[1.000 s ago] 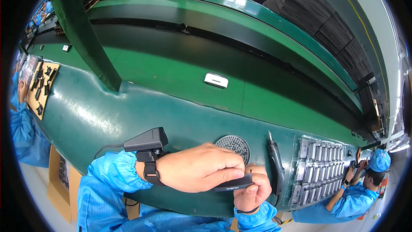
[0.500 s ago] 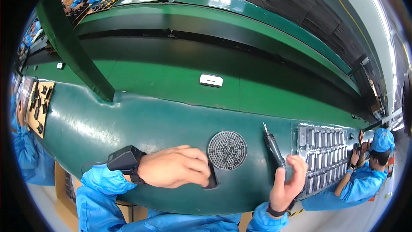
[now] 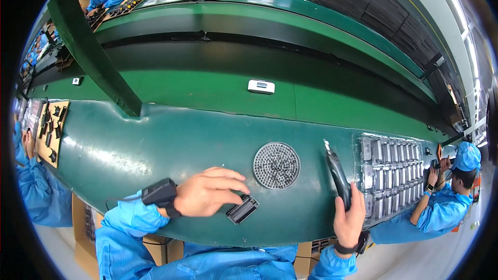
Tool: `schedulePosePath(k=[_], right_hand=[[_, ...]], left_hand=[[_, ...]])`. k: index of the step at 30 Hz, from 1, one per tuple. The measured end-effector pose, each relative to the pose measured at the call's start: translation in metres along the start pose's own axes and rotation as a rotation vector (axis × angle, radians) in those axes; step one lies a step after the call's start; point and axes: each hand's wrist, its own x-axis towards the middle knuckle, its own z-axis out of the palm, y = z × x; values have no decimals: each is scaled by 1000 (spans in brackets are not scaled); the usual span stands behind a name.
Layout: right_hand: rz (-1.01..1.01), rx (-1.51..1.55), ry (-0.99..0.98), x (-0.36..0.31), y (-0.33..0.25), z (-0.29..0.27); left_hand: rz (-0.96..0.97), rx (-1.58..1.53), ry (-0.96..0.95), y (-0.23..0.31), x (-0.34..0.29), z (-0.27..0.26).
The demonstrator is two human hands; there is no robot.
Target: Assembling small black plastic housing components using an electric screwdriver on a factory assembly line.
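A black, open-topped rectangular housing (image 3: 243, 210) lies tilted on the green bench in front of me. My left hand (image 3: 207, 194) is over its upper left edge, with fingers stretched and apart and the fingertips at the rim; whether they touch is hard to tell. My right hand (image 3: 350, 220) is closed around the lower end of a black electric screwdriver (image 3: 337, 172), whose bit points away from me. Between the hands, a little farther off, sits a round dish (image 3: 277, 165) holding many small dark pieces.
A clear plastic tray (image 3: 391, 176) of dark rectangular parts lies on the right, near a co-worker (image 3: 451, 186). Beyond the bench edge, a white device (image 3: 261, 86) rests on the green conveyor (image 3: 207, 88). A green post (image 3: 96, 57) rises at left, near a board of black parts (image 3: 52, 132).
My left hand has let the black housing down, and its open side now shows. My right hand, open beside the screwdriver before, has closed on it.
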Motion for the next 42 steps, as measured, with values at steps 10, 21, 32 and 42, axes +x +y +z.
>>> schedulePosePath(k=[10,21,32,42], right_hand=[[-462,84,-254,-69,-53,-84],[-926,651,537,-115,-21,-11],[-349,1810,-100,-70,-104,52],[-279,2025,-24,-37,-78,28]], left_hand=[[3,298,187,139,31,86],[-460,-374,97,113,9,134],[-482,-658,121,126,22,118],[-684,159,412,81,-22,49]])
